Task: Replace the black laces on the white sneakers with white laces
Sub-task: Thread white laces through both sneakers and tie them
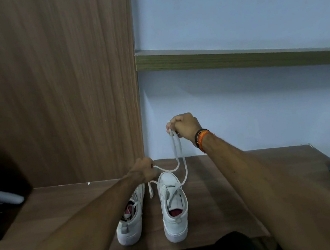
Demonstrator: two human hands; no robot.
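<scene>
Both hands, left hand [144, 167] and right hand [183, 126], pinch the white lace [177, 154] (threaded through the right sneaker [174, 206]).

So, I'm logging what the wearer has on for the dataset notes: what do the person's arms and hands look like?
Both forearms are bare, with no sleeves in view. The right hand has a black band and an orange band at the wrist. The left hand shows no band, ring or glove.

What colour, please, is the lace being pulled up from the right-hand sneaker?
White, seen in the head view: the lace rises from the right-hand sneaker.
</scene>
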